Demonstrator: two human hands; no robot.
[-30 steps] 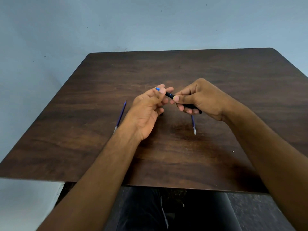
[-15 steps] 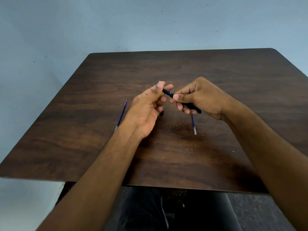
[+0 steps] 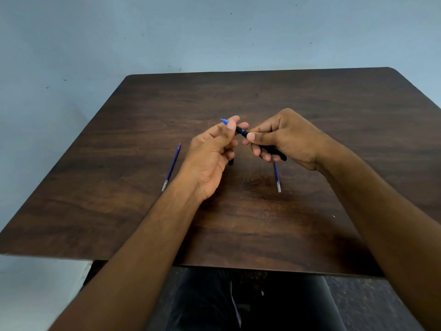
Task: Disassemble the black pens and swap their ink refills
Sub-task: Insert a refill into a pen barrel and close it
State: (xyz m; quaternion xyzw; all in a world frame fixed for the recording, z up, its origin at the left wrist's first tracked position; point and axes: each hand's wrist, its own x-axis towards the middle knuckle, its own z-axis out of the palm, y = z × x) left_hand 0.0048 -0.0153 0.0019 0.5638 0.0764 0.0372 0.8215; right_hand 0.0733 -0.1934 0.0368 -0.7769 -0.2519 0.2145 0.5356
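2 hands grasp 1 black pen above the table: right hand clenches the barrel, left hand pinches the blue tip end. 2 refills lie below, left refill and right refill. Risk: a slipped pinch drops small parts among them.

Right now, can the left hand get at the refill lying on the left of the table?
Probably yes, but not freely. That refill lies bare on the table just outside the left hand, nothing between them. The left hand pinches the pen tip, which the right hand also grips, so it must let go first.
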